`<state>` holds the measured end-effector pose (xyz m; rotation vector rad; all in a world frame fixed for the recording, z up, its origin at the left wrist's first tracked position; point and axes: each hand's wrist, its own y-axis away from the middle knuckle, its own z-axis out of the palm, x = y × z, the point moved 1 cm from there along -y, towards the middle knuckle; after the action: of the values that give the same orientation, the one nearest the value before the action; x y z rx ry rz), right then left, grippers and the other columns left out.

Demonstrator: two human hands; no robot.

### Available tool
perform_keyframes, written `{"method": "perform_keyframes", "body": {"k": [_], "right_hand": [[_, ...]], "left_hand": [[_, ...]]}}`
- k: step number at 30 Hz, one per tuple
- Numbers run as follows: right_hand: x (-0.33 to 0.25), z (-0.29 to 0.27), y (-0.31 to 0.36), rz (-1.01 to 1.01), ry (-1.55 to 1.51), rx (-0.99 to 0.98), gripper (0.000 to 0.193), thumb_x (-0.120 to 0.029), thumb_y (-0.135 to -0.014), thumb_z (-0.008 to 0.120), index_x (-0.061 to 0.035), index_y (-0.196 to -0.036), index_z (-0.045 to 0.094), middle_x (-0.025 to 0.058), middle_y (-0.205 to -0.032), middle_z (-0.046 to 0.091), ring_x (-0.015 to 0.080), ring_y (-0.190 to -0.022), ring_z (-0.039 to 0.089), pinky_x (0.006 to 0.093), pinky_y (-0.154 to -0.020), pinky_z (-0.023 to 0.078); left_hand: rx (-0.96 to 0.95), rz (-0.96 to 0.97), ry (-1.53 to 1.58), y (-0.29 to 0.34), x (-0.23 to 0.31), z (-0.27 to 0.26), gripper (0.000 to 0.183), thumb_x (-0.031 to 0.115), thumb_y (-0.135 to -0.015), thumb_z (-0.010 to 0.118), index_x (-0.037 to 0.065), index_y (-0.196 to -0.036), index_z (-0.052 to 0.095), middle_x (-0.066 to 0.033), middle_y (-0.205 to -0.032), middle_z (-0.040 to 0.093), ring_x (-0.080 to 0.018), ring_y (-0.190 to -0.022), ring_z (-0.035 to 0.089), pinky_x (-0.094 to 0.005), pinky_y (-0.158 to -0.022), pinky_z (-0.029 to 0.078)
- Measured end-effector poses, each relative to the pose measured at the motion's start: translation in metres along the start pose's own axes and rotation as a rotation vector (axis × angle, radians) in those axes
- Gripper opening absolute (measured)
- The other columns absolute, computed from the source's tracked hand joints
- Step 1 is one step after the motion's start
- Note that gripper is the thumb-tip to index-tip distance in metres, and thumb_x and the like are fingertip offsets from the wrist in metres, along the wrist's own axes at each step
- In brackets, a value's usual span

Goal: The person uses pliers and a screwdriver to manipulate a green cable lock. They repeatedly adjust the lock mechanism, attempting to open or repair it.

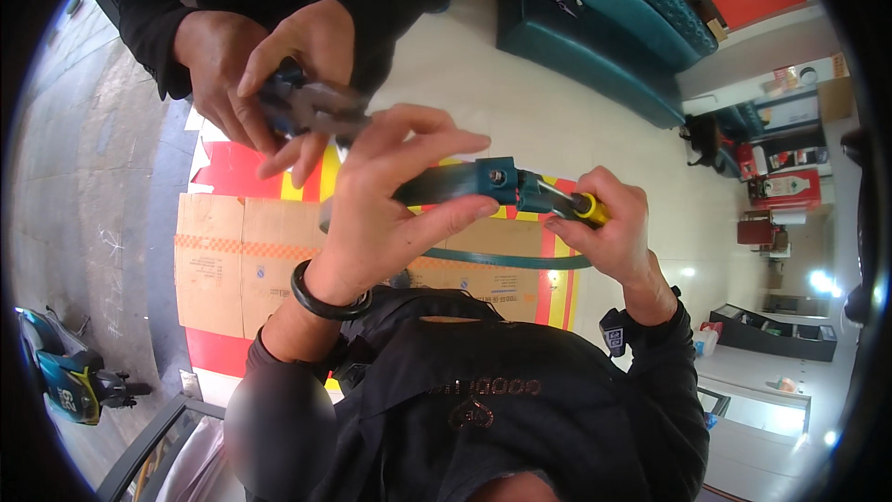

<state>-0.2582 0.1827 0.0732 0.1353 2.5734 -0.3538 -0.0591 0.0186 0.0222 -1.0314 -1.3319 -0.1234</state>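
A pale tiled floor runs under everything, with a flattened brown cardboard sheet lying on it below the hands and a teal padded sofa beyond the fingertips at upper right. The left hand is curled about the near end of a teal metal bar with a block-shaped clamp, thumb beneath and fingers arched loosely over the top. The right hand is closed round the yellow-and-black handle of a screwdriver, whose tip seems to meet the clamp, though the joint is hard to see. Just past the left fingertips, a co-worker's two hands grip dark grey pliers.
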Motion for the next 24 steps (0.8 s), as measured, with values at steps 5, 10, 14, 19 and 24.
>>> {"method": "perform_keyframes", "body": {"k": [5, 10, 14, 19, 24], "right_hand": [[0.0, -0.01, -0.004, -0.074, 0.111, 0.065, 0.037, -0.008, -0.066, 0.086, -0.0056, -0.081, 0.052, 0.0048, -0.064, 0.053, 0.0136, -0.051, 0.049, 0.0259, -0.05, 0.038], [-0.001, -0.016, -0.008, -0.094, 0.194, 0.063, 0.039, -0.007, -0.063, 0.086, -0.006, -0.08, 0.052, 0.0068, -0.063, 0.052, 0.0186, -0.049, 0.049, 0.0276, -0.048, 0.038], [-0.003, -0.018, -0.011, -0.131, 0.239, 0.078, 0.039, -0.008, -0.063, 0.087, -0.0062, -0.078, 0.051, 0.0071, -0.063, 0.052, 0.0197, -0.049, 0.049, 0.0283, -0.047, 0.038], [-0.007, -0.018, -0.014, -0.183, 0.33, 0.069, 0.04, -0.01, -0.063, 0.089, -0.0062, -0.074, 0.051, 0.0066, -0.062, 0.049, 0.02, -0.047, 0.048, 0.0294, -0.045, 0.036], [-0.009, -0.021, -0.019, -0.255, 0.437, 0.089, 0.043, -0.014, -0.061, 0.093, -0.0058, -0.072, 0.052, 0.0065, -0.06, 0.045, 0.021, -0.046, 0.044, 0.0308, -0.043, 0.033]], "left_hand": [[-0.045, -0.049, 0.327, -0.01, -0.012, 0.002, 0.027, 0.005, -0.075, 0.083, 0.001, -0.099, 0.075, -0.0077, -0.106, 0.064, -0.0185, -0.098, 0.061, -0.0284, -0.082, 0.049], [-0.129, -0.151, 0.502, -0.018, -0.022, -0.001, 0.02, 0.008, -0.078, 0.084, 0.001, -0.095, 0.075, -0.0095, -0.105, 0.063, -0.0176, -0.1, 0.06, -0.0294, -0.092, 0.047], [-0.159, -0.172, 0.501, -0.023, -0.023, -0.002, 0.018, 0.007, -0.078, 0.083, 0.001, -0.093, 0.074, -0.009, -0.104, 0.063, -0.0167, -0.099, 0.059, -0.0293, -0.091, 0.046], [-0.224, -0.165, 0.481, -0.029, -0.024, -0.007, 0.017, 0.003, -0.078, 0.081, 0.002, -0.093, 0.073, -0.0075, -0.103, 0.061, -0.016, -0.098, 0.058, -0.0292, -0.091, 0.045], [-0.237, -0.143, 0.441, -0.032, -0.025, -0.003, 0.017, -0.004, -0.076, 0.076, 0.003, -0.09, 0.069, -0.0066, -0.104, 0.059, -0.016, -0.099, 0.057, -0.0298, -0.092, 0.043]]}}
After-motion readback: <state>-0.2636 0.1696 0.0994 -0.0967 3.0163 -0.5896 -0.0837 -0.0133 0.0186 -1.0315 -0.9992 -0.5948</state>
